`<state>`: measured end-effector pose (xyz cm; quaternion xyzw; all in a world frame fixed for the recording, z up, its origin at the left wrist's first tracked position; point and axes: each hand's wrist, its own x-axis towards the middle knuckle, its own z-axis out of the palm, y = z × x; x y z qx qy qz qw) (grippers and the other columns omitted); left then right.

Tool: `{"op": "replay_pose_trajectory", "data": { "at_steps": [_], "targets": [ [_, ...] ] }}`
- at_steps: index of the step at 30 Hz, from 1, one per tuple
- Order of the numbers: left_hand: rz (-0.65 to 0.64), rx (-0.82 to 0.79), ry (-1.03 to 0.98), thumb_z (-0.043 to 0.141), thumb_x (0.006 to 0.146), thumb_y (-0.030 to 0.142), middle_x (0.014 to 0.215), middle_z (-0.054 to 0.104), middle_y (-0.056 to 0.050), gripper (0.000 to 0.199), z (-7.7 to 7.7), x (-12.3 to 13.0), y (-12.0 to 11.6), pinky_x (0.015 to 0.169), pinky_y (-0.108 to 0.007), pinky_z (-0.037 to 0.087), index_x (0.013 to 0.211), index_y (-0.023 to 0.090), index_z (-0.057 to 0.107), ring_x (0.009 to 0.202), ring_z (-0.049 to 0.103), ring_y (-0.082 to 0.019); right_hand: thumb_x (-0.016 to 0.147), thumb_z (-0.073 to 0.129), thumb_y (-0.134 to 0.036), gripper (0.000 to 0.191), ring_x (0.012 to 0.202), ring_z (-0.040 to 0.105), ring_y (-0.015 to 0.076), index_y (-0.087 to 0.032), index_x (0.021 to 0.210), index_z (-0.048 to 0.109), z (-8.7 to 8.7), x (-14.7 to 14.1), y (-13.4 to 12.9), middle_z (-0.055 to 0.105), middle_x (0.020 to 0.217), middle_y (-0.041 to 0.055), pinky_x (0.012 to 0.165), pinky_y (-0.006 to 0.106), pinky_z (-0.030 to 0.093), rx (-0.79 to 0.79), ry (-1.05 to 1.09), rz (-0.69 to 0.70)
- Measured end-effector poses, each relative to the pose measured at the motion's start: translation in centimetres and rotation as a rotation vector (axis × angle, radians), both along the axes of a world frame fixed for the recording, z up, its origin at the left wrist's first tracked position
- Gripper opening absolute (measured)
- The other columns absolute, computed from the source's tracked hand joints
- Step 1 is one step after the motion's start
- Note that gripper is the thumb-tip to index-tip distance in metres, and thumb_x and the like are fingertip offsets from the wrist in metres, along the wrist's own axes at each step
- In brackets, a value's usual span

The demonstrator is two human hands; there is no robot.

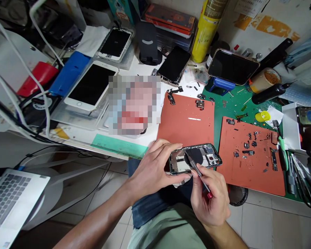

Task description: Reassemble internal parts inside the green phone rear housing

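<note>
My left hand [158, 162] grips one end of an opened phone housing [180, 167], fingers along its far edge and thumb along the near edge. The housing lies tilted over the front edge of the bench, its inside facing up, with a dark round patch and a camera area at the right. In my right hand [211, 193] is a slim metal precision screwdriver [196, 168] with a knurled shaft and a red end. Its tip points into the housing near the dark patch; whether it touches is too small to tell.
Small phone parts lie on the right orange mat [254, 166] and the left orange mat [186, 121]. A phone [233, 67] leans on a blue stand. A white phone [92, 86] sits at the left, a yellow spray can [207, 31] behind. Tools [298, 176] cluster at the right edge.
</note>
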<state>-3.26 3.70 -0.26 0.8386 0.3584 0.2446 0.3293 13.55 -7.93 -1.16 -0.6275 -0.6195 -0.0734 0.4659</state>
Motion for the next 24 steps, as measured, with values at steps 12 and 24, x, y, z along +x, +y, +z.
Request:
{"op": "replay_pose_trajectory", "data": {
  "at_steps": [12,24],
  "targets": [
    [-0.025,-0.036,0.024,0.092,0.084,0.039,0.121,0.071,-0.010,0.070,0.4,-0.1,0.2,0.100,-0.047,0.055,0.141,0.020,0.057,0.114,0.065,-0.030,0.088,0.086,-0.002,0.033,0.082,0.077,0.0226,-0.009,0.115,0.070,1.1,-0.5,0.6,0.083,0.099,0.0166,0.069,0.035,0.065,0.022,-0.201,-0.005],
    [-0.078,-0.143,0.033,0.086,0.081,0.020,0.125,0.071,-0.006,0.067,1.3,-0.2,0.7,0.105,-0.048,0.053,0.140,0.023,0.055,0.121,0.061,-0.028,0.087,0.088,-0.006,0.028,0.071,0.065,0.0197,-0.008,0.110,0.072,0.6,0.7,1.0,0.075,0.086,0.0130,0.061,0.034,0.049,0.069,-0.368,0.118]
  ]
}}
